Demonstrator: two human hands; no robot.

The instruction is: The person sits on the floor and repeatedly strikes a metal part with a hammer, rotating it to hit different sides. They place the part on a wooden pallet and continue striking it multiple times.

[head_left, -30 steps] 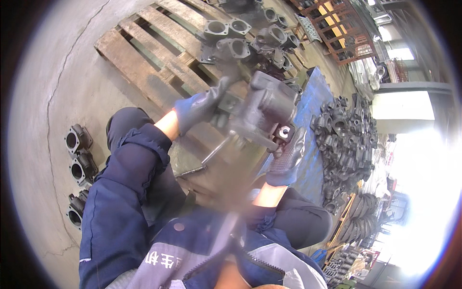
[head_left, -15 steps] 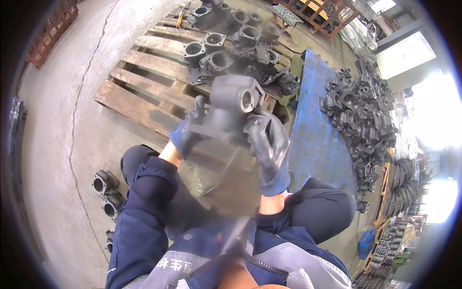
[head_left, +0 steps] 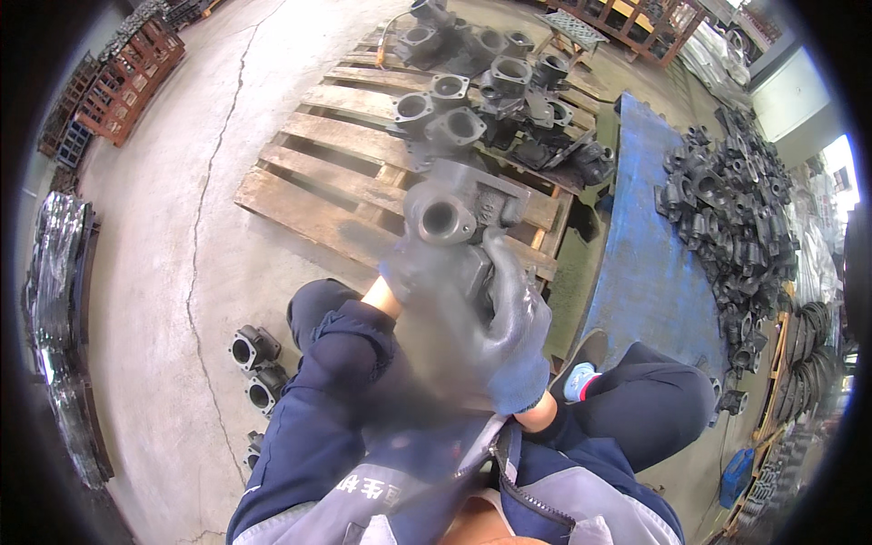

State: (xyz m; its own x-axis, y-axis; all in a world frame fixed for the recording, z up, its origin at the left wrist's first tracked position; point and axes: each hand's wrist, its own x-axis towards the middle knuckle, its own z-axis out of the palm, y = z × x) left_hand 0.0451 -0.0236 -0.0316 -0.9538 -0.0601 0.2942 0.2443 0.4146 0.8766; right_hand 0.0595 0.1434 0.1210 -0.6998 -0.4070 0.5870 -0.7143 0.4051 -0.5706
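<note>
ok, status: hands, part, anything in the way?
Right hand gripping dark casting. Casting's round opening faces camera. Left hand at its left side, grip obscured by blur.

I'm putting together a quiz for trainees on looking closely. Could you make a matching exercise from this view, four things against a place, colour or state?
1. Flanged metal casting
2. Slatted wooden pallet
3. Blue sheet
4. Right hand

A. Between the pallet and a heap of castings
B. Gloved in grey and blue
C. Round opening facing the camera
D. Supporting a cluster of castings

Pairs: 1-C, 2-D, 3-A, 4-B
</note>
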